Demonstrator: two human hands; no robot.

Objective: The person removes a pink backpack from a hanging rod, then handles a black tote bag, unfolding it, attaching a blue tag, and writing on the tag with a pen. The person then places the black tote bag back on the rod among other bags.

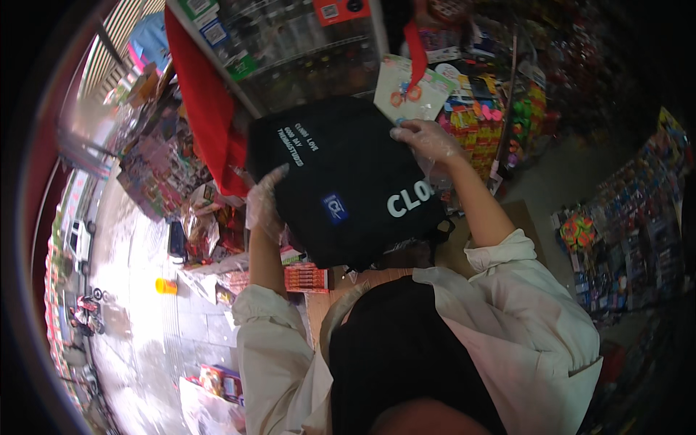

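Observation:
A black fabric bag (348, 163) with white lettering and a small blue patch is held up in front of me in the head view. On its left edge is my left hand (265, 204), in a clear plastic glove, with the thumb on the front face. My right hand (427, 142), also in a clear glove, grips the opposite edge near the upper right corner. Dark straps hang at the bag's lower right. Both hands' far fingers are hidden behind the bag. A pale printed sheet or packet (405, 92) lies just beyond my right hand.
Behind the bag stands a glass-fronted drinks cabinet (304, 60) with a red cloth (201, 109) beside it. Packaged goods (484, 130) hang at the right. Below the bag are a wooden surface (321, 304) and red striped boxes (304, 278). A yellow container (166, 286) stands on the pavement.

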